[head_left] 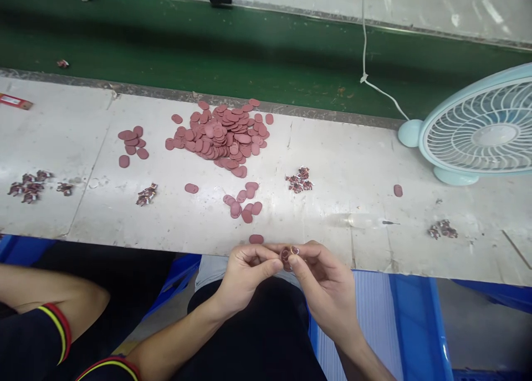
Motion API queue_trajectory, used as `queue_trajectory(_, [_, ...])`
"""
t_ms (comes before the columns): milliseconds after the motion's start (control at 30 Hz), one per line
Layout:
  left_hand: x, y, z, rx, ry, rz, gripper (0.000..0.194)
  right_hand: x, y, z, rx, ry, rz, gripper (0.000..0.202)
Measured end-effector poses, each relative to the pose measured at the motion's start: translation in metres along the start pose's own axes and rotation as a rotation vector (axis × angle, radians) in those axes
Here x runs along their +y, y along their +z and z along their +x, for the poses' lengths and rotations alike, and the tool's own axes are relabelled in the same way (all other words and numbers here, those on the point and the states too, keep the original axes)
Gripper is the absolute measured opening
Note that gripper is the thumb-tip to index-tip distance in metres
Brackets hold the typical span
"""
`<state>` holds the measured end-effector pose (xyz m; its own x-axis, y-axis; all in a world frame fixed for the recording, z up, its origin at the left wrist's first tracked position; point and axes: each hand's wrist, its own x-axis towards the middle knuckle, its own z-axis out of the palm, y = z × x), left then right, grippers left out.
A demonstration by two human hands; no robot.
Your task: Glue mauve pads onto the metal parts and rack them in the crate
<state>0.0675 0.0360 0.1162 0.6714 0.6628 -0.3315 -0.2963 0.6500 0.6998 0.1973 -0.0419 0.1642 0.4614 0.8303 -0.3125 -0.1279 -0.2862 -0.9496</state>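
Close to the table's front edge, my left hand (246, 273) and my right hand (328, 287) meet in front of my body. Thumb and fingers of both are closed on one small brown figure (286, 256) with light-coloured bits; its details are too small to make out. Just beyond my left fingers lies a reddish-brown oval disc (256, 239). Farther off sit a loose group of such discs (235, 208) and a cluster of small brown-and-white figures (300, 180).
A big pile of oval discs (224, 134) lies toward the table's back edge. At right stands a light blue fan (494, 132) with a white cord, near a thin pointed tool (389, 222). A co-worker's arm (54, 289) is at left. Blue bins (418, 314) stand below the table.
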Motion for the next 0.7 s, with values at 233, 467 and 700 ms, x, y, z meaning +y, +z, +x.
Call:
queue_trajectory(233, [-0.009, 0.003, -0.002, 0.056, 0.064, 0.057, 0.008, 0.004, -0.004, 0.007, 0.008, 0.079, 0.074, 0.015])
queue_trajectory(467, [0.024, -0.039, -0.001, 0.068, 0.323, 0.866, 0.021, 0.030, -0.075, -0.021, 0.269, 0.051, 0.156, 0.017])
queue_trajectory(700, [0.029, -0.068, 0.013, -0.163, 0.552, 1.602, 0.029, 0.081, -0.159, -0.086, 0.625, 0.182, -0.050, 0.016])
